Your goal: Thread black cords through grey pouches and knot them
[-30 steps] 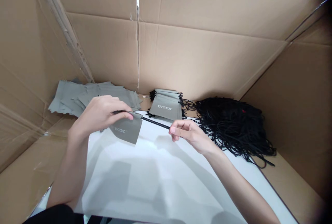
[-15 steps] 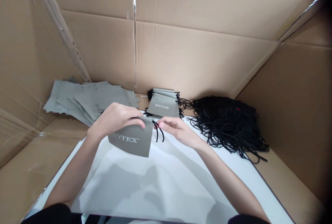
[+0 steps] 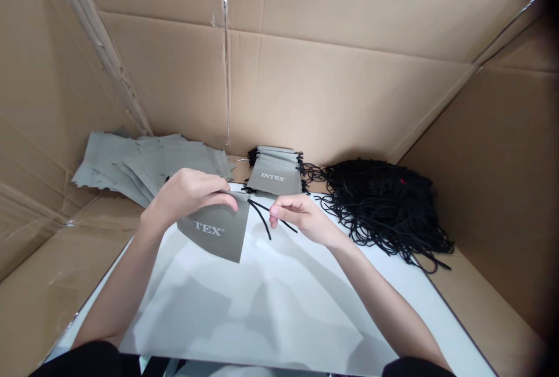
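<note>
A grey drawstring pouch [image 3: 222,234] with white INTEX lettering hangs from my left hand [image 3: 194,191], which is closed on its upper edge and hides the first letter. Two ends of a black cord [image 3: 262,223] come out of the pouch's top right corner. My right hand [image 3: 299,217] pinches one cord end between thumb and fingers, while the other end dangles free beside it. Both hands are above the white tabletop [image 3: 244,319].
Flat grey pouches [image 3: 117,159] lie piled at the back left. A stack of corded INTEX pouches [image 3: 275,173] sits at the back middle. To its right is a heap of black cords [image 3: 384,208]. Cardboard walls [image 3: 340,98] enclose the table.
My right hand has moved slightly right and now holds one cord end stretched away from the pouch. The two cord ends have spread apart. My left hand and the pouch have shifted slightly left.
</note>
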The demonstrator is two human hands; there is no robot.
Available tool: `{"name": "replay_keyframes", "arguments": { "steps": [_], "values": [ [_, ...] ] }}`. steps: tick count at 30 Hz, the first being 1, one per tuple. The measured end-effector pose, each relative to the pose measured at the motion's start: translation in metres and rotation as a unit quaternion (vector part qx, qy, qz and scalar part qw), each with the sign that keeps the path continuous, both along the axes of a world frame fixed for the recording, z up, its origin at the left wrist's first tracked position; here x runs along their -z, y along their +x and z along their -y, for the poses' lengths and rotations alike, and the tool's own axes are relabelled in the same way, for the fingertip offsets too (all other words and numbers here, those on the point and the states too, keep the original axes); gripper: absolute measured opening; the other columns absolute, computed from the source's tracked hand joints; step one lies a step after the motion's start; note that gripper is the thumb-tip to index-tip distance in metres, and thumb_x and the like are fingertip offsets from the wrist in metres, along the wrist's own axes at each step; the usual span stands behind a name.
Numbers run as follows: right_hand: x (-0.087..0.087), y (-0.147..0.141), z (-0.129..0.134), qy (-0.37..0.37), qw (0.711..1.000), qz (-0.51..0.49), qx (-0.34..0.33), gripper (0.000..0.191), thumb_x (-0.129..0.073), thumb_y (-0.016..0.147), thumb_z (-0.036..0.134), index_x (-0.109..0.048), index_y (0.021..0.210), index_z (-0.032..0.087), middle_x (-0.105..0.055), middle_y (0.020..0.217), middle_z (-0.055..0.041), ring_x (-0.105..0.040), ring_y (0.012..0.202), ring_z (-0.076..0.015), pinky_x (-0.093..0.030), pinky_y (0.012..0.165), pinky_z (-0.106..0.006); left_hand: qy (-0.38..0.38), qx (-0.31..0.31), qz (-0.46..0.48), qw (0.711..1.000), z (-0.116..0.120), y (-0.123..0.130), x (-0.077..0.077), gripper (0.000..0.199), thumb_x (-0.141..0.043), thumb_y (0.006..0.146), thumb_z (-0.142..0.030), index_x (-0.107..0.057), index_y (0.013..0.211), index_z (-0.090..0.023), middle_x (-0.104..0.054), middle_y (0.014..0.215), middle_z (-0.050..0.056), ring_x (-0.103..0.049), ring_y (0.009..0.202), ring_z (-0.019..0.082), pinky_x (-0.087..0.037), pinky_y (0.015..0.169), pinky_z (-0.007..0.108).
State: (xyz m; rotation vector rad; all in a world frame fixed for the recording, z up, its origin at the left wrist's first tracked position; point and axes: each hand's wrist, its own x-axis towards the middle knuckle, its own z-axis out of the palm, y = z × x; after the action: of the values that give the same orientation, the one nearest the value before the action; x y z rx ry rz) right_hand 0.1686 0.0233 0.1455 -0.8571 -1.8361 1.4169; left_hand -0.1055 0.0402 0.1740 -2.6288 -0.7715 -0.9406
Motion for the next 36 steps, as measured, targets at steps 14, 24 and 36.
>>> {"name": "replay_keyframes", "arguments": {
  "steps": [14,24,36],
  "values": [
    [-0.001,-0.001,0.006,0.080,0.994,0.053,0.051,0.032,-0.063,0.091,0.050,-0.069,0.100,0.020,-0.070,0.106,-0.0071,-0.062,0.098,-0.0213,-0.045,0.090,-0.035,-0.015,0.015,-0.005,1.000,0.001,0.010,0.002,0.038,-0.060,0.094,-0.048,-0.062,0.069,-0.019,-0.059,0.055,-0.006,-0.044,0.048,0.008,-0.030,0.050,0.025],
    [0.006,-0.016,-0.002,-0.014,1.000,0.002,0.005,0.032,-0.071,0.084,0.050,-0.069,0.085,0.018,-0.068,0.085,-0.0029,-0.059,0.076,-0.0166,-0.047,0.076,-0.032,-0.030,0.011,-0.005,0.999,0.002,0.012,0.003,0.042,-0.057,0.094,-0.052,-0.061,0.068,-0.019,-0.058,0.053,-0.006,-0.044,0.046,0.008,-0.029,0.049,0.025],
    [0.009,0.001,0.012,0.310,0.932,0.139,0.128,0.033,-0.057,0.098,0.045,-0.072,0.079,0.022,-0.075,0.087,-0.0069,-0.064,0.084,-0.0228,-0.046,0.078,-0.035,-0.065,-0.033,-0.005,0.997,-0.001,0.003,0.003,0.043,-0.058,0.093,-0.055,-0.064,0.068,-0.020,-0.059,0.056,-0.005,-0.045,0.048,0.009,-0.030,0.051,0.026]
  ]
}}
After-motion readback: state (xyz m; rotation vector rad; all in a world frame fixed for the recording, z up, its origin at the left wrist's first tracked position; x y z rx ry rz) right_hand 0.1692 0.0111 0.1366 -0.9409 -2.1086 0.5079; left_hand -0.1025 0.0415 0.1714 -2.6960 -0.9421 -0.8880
